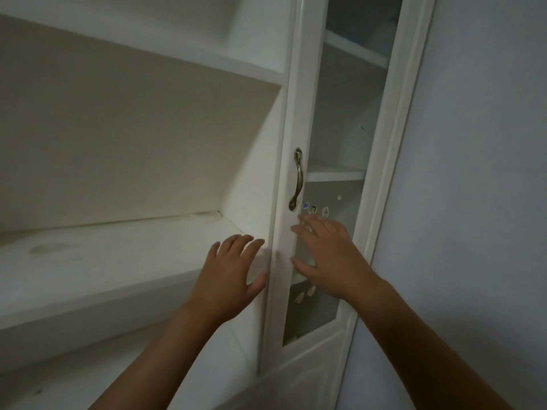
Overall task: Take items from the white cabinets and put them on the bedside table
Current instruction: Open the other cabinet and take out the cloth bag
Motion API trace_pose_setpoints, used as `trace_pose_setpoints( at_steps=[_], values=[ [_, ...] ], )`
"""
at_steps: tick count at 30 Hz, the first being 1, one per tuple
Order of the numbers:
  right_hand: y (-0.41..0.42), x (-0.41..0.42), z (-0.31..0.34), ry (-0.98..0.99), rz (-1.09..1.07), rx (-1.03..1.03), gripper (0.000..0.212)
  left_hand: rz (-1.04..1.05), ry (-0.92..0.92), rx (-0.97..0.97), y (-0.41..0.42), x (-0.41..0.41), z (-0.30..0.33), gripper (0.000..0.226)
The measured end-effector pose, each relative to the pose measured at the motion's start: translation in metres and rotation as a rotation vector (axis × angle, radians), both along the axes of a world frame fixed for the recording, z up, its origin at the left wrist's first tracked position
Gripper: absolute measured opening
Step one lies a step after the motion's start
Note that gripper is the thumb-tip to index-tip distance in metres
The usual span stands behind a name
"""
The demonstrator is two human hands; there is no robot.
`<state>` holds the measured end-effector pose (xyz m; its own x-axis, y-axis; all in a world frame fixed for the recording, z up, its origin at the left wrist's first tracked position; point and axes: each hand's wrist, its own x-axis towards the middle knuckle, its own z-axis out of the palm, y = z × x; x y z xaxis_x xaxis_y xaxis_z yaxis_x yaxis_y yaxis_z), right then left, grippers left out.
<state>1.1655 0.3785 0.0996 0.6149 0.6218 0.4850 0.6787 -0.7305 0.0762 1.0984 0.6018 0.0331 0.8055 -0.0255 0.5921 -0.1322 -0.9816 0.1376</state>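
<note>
- While no loose item to carry shows yet, the thing in hand is the narrow glass-paned cabinet door [299,119], standing at the right of the white cabinet [260,202], beside the open shelves [97,255].
- It looks light and stiff on its hinges, but the pane [340,113] is fragile, so I judge the curved metal handle [297,179] on the door's left frame the right place to take hold.
- Just below that handle, the right hand [328,255] lies with fingers spread and straight against frame and pane, gripping nothing.
- Nearer left, the left hand [228,273] is spread flat too, fingers apart, by the shelf's right end, holding nothing.
- Small stickers [313,209] dot the pane above the right hand's fingertips.
- A pale wall [473,173] fills the far right.
</note>
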Motion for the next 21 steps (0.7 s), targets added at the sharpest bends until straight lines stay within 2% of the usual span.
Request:
trace_pose_setpoints(
  at_steps=[4, 10, 17, 21],
  values=[
    [0.024, 0.019, 0.021, -0.125, -0.034, -0.058, 0.067, -0.074, -0.031, -0.024, 0.017, 0.036, 0.004, 0.073],
    [0.039, 0.040, 0.052, -0.309, -0.076, -0.088, 0.061, -0.210, -0.166, -0.133, 0.015, 0.085, 0.019, 0.065],
    [0.049, 0.065, 0.063, -0.502, -0.120, -0.181, 0.059, -0.218, -0.230, -0.223, 0.011, 0.119, 0.009, 0.072],
    [0.049, 0.088, 0.063, -0.588, -0.049, -0.156, 0.045, -0.220, -0.286, -0.229, 0.011, 0.132, 0.005, 0.070]
  ],
)
